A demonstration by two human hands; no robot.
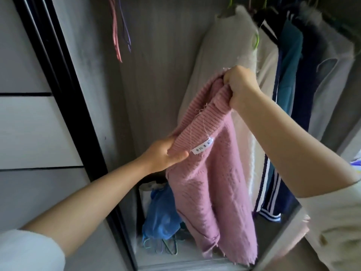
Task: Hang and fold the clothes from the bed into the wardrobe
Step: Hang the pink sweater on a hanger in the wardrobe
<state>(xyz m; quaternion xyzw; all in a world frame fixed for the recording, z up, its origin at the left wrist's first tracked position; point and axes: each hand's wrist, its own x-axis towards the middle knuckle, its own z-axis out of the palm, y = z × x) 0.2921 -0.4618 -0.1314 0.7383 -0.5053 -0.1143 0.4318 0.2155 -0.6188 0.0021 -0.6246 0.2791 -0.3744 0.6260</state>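
The left hand [164, 155] pinches the ribbed collar of a pink knitted sweater [213, 188], thumb just beside a white label [202, 147]. The sweater hangs below both sets of fingers, before the open wardrobe [156, 55]. The right hand [240, 87], higher, grips the collar's other end in a closed fist, hanging clothes [293, 75] just behind it.

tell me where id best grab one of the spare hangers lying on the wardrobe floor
Probably by the hook or the top of a wire hanger, reaching straight down from above: they lie flat in a tangled pile beside the blue bag, below the pink sweater that both hands hold. Which hook is free is too blurred to tell.
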